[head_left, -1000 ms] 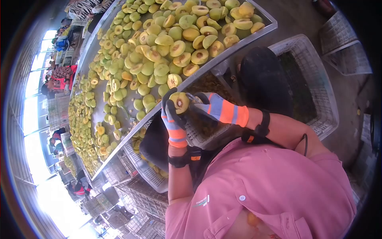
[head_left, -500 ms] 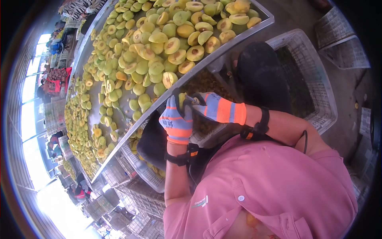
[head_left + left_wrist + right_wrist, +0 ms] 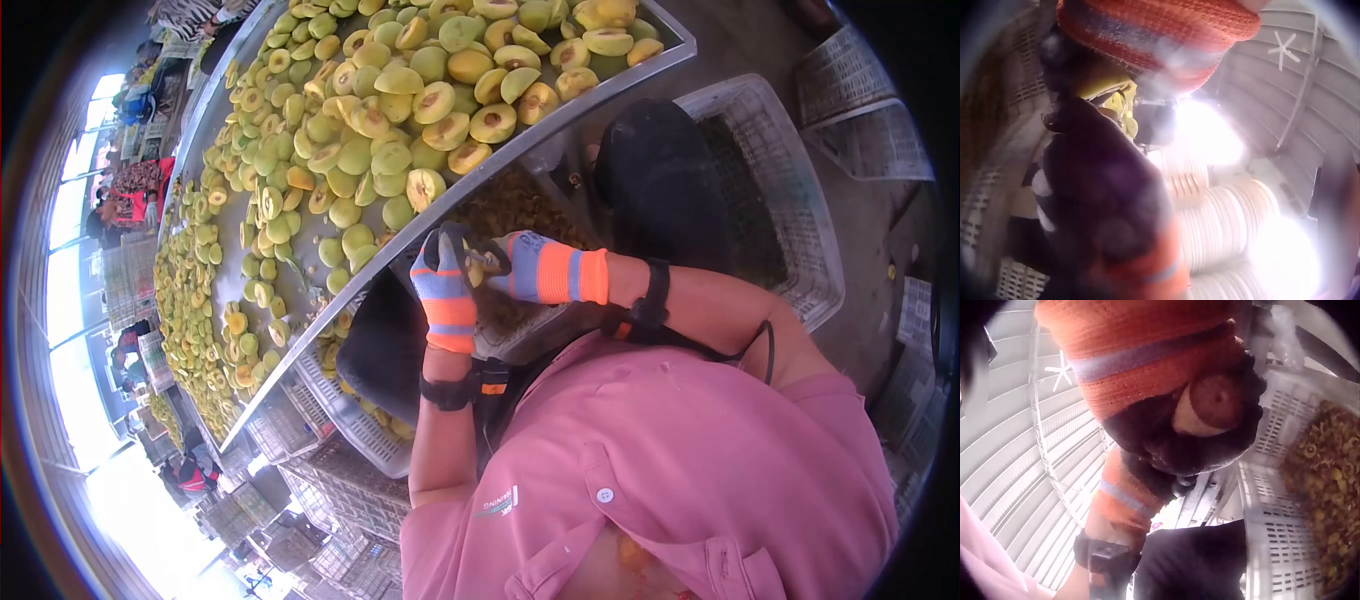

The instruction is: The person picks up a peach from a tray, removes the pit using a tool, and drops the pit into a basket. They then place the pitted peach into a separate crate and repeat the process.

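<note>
Both hands wear grey-and-orange gloves with dark palms and meet over the table's near edge. My left hand (image 3: 440, 280) holds a green-yellow peach half, mostly hidden by the fingers; its yellow flesh (image 3: 1107, 87) shows in the left wrist view. Curled fingers of my right hand (image 3: 530, 268) grip a pitting tool, whose round wooden handle end (image 3: 1215, 403) sticks out of the fist in the right wrist view. The tool's working end is at the fruit, largely covered by the gloves. Many similar peach halves (image 3: 435, 102), some showing stones, are heaped on the metal table (image 3: 560, 128).
Below the hands, a white slotted basket (image 3: 1272, 494) holds brown-yellow scraps. Another white crate (image 3: 800, 200) stands at the right by the person's dark-clad knee (image 3: 655, 190). More crates (image 3: 345, 480) are stacked at lower left. Other people are along the table's far side.
The peach half, first facing up with its stone showing, has turned and is now mostly covered by the fingers. My left hand rolled over and back; the right stays close against it.
</note>
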`<state>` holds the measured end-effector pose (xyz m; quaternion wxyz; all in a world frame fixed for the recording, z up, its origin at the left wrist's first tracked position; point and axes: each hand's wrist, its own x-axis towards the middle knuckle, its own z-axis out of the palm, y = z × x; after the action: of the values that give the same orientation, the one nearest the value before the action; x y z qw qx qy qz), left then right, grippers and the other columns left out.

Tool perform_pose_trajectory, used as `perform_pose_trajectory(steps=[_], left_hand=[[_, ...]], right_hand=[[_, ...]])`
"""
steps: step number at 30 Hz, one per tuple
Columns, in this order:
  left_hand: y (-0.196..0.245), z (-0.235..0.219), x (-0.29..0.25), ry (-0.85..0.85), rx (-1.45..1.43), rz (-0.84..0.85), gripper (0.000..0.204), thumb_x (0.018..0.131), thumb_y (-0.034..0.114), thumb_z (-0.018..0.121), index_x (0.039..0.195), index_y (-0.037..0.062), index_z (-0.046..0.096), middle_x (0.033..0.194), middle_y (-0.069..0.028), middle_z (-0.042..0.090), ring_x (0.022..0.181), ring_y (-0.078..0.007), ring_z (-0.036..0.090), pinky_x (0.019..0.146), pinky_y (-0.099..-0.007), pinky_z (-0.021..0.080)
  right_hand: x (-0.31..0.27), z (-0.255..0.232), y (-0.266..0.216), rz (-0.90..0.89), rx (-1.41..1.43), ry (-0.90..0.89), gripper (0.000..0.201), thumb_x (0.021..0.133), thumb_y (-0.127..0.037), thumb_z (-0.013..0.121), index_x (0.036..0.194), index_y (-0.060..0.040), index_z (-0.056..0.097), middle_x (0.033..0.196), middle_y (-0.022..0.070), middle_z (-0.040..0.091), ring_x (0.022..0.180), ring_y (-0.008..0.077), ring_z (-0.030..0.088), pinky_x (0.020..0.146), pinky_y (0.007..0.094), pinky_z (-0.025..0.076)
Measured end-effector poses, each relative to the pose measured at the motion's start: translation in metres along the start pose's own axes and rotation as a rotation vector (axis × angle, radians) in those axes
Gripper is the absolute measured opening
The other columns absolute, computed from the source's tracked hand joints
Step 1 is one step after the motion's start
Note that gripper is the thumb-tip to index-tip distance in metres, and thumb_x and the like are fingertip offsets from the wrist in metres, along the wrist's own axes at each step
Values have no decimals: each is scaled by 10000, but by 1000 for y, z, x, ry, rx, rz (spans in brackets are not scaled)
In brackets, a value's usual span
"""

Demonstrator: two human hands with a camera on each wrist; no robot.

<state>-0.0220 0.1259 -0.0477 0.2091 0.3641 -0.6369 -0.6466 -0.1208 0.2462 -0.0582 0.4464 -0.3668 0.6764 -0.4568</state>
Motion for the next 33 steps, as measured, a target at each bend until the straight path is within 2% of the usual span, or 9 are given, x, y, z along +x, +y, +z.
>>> perform_pose_trajectory(steps=[3,5,8,11,17,23,26,30,33], left_hand=[[4,5,-3,19,-1,3,232,997,175,542,973,-24,658,848,-18,643,730,-88,534,661,-260,451],[7,1,-7,-33,64,17,210,990,149,542,956,-25,655,857,-41,664,748,-103,556,681,-271,462],[1,5,-10,-41,470,306,221,982,150,531,948,-21,667,815,-48,651,738,-118,578,665,-296,471],[-9,0,-9,-43,568,479,191,966,99,513,945,-20,661,800,-69,645,727,-136,578,660,-306,471],[-4,18,-14,114,304,223,199,949,56,475,938,-29,654,826,-68,655,723,-158,586,665,-305,480],[-4,18,-17,115,443,488,188,908,21,473,938,-37,648,850,-110,662,758,-217,624,690,-323,502],[2,3,-8,-26,688,781,203,791,-41,551,967,-15,648,866,-153,644,754,-304,655,673,-353,522],[12,7,-4,-56,633,811,245,751,-46,555,973,1,647,868,-164,629,751,-350,643,660,-373,526],[14,7,-7,-62,660,731,244,762,-40,560,987,3,643,874,-162,631,762,-349,642,676,-372,523]], right_hand=[[-9,-10,-21,162,30,-90,321,809,-266,649,966,14,657,878,261,667,878,421,637,782,419,508],[-11,-8,-19,154,84,-83,314,812,-264,655,943,20,665,855,258,666,849,421,635,763,412,503],[-8,-7,-13,157,83,-105,318,815,-270,661,930,26,675,840,254,667,824,412,640,744,406,498],[-6,-5,-7,140,96,-100,324,819,-277,662,927,28,682,835,254,671,819,399,650,737,403,495],[2,6,7,116,90,-31,344,823,-286,663,978,20,679,879,257,678,855,381,661,740,404,496],[1,10,19,20,153,-21,332,826,-277,663,984,15,668,859,233,678,805,354,644,729,392,493],[4,8,20,-14,157,-61,306,833,-262,656,971,10,667,827,211,676,728,320,602,711,380,488],[1,1,14,-141,175,-35,276,845,-245,642,968,1,665,803,196,674,670,288,550,693,371,482],[1,7,15,-86,188,19,274,846,-243,643,971,0,658,800,200,669,686,310,571,701,378,484]])
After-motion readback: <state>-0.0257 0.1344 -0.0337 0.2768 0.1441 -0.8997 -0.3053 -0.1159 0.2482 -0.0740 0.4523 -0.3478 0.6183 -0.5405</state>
